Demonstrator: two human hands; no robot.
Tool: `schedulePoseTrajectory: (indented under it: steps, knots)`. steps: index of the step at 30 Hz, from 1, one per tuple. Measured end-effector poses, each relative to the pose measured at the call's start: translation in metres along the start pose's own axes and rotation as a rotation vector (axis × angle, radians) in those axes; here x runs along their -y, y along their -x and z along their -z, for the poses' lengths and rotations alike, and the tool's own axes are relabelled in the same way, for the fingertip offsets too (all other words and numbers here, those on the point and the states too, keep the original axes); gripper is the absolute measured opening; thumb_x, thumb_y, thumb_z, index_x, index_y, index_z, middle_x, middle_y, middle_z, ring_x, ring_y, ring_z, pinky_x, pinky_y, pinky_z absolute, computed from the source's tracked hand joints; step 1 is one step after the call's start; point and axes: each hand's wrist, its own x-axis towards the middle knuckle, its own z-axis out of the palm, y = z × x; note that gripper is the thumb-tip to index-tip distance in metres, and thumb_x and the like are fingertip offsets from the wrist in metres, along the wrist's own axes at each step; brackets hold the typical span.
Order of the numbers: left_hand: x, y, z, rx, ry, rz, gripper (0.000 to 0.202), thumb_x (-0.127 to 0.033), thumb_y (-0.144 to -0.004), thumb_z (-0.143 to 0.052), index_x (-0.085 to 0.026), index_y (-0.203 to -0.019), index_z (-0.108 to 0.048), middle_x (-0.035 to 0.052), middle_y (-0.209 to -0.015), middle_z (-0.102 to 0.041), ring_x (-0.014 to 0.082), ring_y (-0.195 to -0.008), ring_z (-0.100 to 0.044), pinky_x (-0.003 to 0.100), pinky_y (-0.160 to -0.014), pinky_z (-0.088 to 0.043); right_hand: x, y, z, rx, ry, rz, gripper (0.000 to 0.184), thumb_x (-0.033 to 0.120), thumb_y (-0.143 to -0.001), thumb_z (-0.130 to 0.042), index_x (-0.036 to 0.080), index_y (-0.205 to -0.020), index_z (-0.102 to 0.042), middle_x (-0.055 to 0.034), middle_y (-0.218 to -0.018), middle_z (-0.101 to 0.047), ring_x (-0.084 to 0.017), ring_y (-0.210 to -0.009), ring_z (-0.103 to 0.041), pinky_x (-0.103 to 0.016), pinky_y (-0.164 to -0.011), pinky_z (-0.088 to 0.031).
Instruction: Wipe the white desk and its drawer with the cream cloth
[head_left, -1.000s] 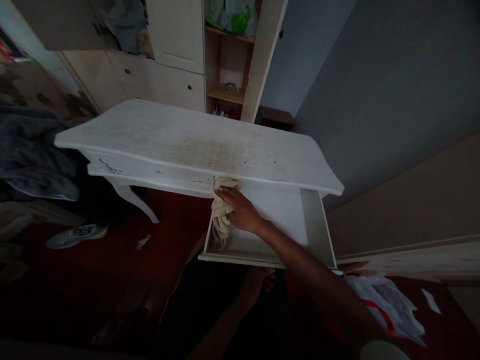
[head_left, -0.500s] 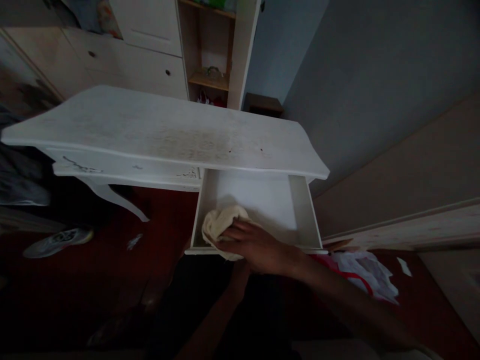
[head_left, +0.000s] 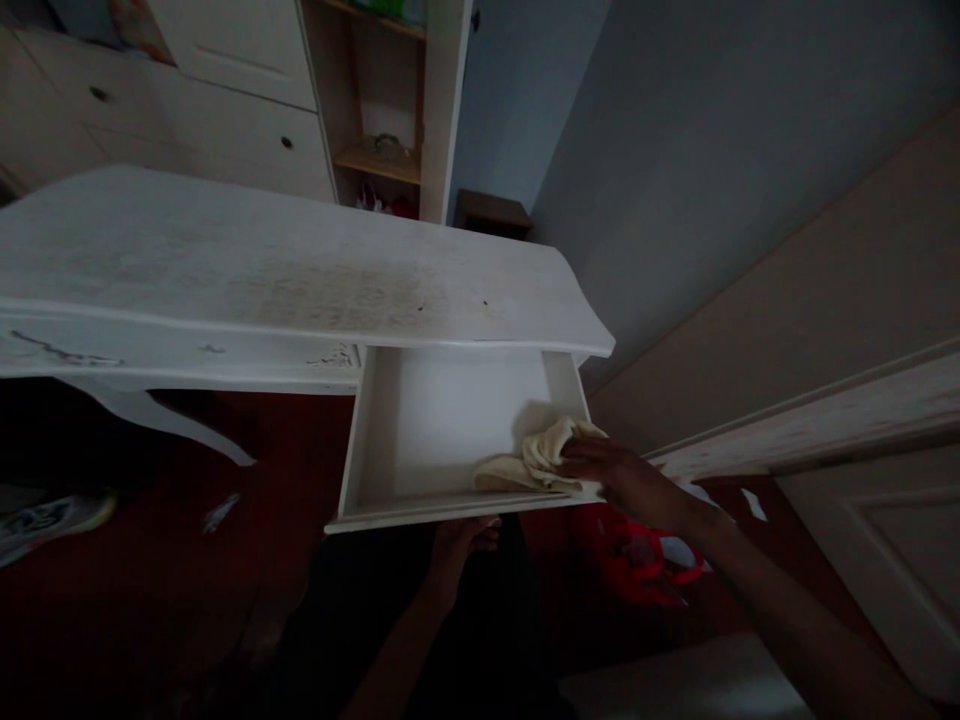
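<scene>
A crumpled cream cloth (head_left: 551, 455) lies against the right front corner of a pulled-out white drawer (head_left: 351, 450). My right hand (head_left: 611, 475) is closed on the cloth, reaching over the drawer's right end. Part of the cloth trails left along the inside of the front panel. Just under the front panel is my left hand (head_left: 461, 550), its fingers loosely bent and apart, with nothing visible in them. Whether it touches the drawer I cannot tell. The drawer belongs to a white table (head_left: 300, 260) with a smudged, stained top.
Behind the table stands a white cabinet (head_left: 232, 125) with one door open on wooden shelves. A low brown box (head_left: 493, 212) is by the wall. On the red floor lie a red and white bag (head_left: 649, 560), a shoe (head_left: 56, 525) and a scrap (head_left: 220, 512).
My right hand has carried the cloth from the drawer's left front corner to its right front corner. My left hand, partly hidden before, now shows below the front panel. The view has shifted right.
</scene>
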Motion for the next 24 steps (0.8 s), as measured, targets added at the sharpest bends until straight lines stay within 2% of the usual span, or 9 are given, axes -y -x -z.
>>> schedulePoseTrajectory:
  steps: [3, 6, 10, 14, 16, 18, 21, 24]
  knots:
    - [0.002, -0.001, 0.002, 0.009, 0.003, -0.011, 0.051, -0.047, -0.056, -0.081, -0.007, -0.086, -0.07, 0.0137, -0.082, -0.072, 0.0196, -0.068, -0.065, 0.031, -0.063, -0.054, -0.018, 0.001, -0.008, -0.084, 0.082, 0.046, 0.068, -0.007, -0.068, -0.039, 0.024, -0.123, -0.064, -0.0082, -0.133, -0.057, -0.02, -0.131, -0.045, -0.043, -0.109, -0.039]
    - [0.004, -0.003, 0.004, 0.014, 0.007, -0.009, 0.053, -0.049, -0.054, -0.082, -0.007, -0.085, -0.07, 0.0136, -0.081, -0.072, 0.019, -0.066, -0.064, 0.03, -0.06, -0.054, -0.041, -0.012, -0.011, -0.139, 0.152, 0.053, 0.057, -0.005, -0.076, -0.042, 0.024, -0.119, -0.066, -0.0076, -0.137, -0.054, -0.021, -0.134, -0.041, -0.043, -0.11, -0.038]
    - [0.005, -0.006, 0.005, 0.02, 0.006, -0.018, 0.055, -0.052, -0.053, -0.082, -0.008, -0.084, -0.071, 0.0132, -0.081, -0.072, 0.0184, -0.066, -0.064, 0.03, -0.06, -0.054, -0.073, -0.053, -0.003, -0.185, 0.22, 0.009, 0.053, -0.006, -0.078, -0.043, 0.022, -0.116, -0.067, -0.0079, -0.139, -0.053, -0.021, -0.136, -0.04, -0.045, -0.112, -0.034]
    - [0.007, -0.007, 0.005, 0.043, -0.007, -0.015, 0.056, -0.054, -0.053, -0.082, -0.008, -0.082, -0.073, 0.0128, -0.08, -0.072, 0.0169, -0.065, -0.064, 0.027, -0.059, -0.054, -0.091, -0.096, -0.001, -0.181, 0.259, -0.011, 0.043, 0.001, -0.086, -0.041, 0.016, -0.117, -0.066, -0.0112, -0.138, -0.053, -0.022, -0.136, -0.039, -0.044, -0.114, -0.03]
    - [0.008, -0.007, 0.005, 0.042, -0.006, -0.042, 0.056, -0.056, -0.056, -0.081, -0.008, -0.083, -0.074, 0.0127, -0.081, -0.072, 0.0166, -0.066, -0.063, 0.027, -0.058, -0.054, -0.095, -0.109, -0.005, -0.189, 0.232, 0.021, 0.039, 0.006, -0.09, -0.039, 0.014, -0.118, -0.066, -0.0118, -0.137, -0.054, -0.021, -0.135, -0.041, -0.043, -0.114, -0.031]
    - [0.01, -0.006, 0.005, 0.032, 0.001, -0.054, 0.055, -0.056, -0.056, -0.08, -0.008, -0.084, -0.074, 0.0127, -0.081, -0.072, 0.0164, -0.066, -0.063, 0.026, -0.057, -0.053, -0.095, -0.116, -0.01, -0.226, 0.181, 0.094, 0.04, 0.004, -0.088, -0.04, 0.017, -0.116, -0.066, -0.0104, -0.135, -0.056, -0.022, -0.132, -0.045, -0.044, -0.112, -0.035]
    - [0.012, -0.007, 0.005, 0.028, 0.029, -0.035, 0.056, -0.055, -0.054, -0.082, -0.008, -0.084, -0.074, 0.0127, -0.08, -0.072, 0.016, -0.065, -0.063, 0.026, -0.057, -0.053, -0.088, -0.118, -0.01, -0.39, 0.1, 0.227, 0.048, -0.002, -0.079, -0.044, 0.021, -0.116, -0.065, -0.0093, -0.131, -0.059, -0.024, -0.127, -0.05, -0.046, -0.106, -0.043]
    - [0.012, -0.008, 0.005, 0.055, 0.074, 0.001, 0.058, -0.056, -0.05, -0.085, -0.009, -0.082, -0.073, 0.0124, -0.079, -0.071, 0.0159, -0.064, -0.063, 0.027, -0.059, -0.054, -0.072, -0.119, 0.008, -0.578, 0.036, 0.34, 0.052, -0.002, -0.082, -0.042, 0.023, -0.122, -0.061, -0.0102, -0.13, -0.059, -0.022, -0.127, -0.049, -0.045, -0.101, -0.048]
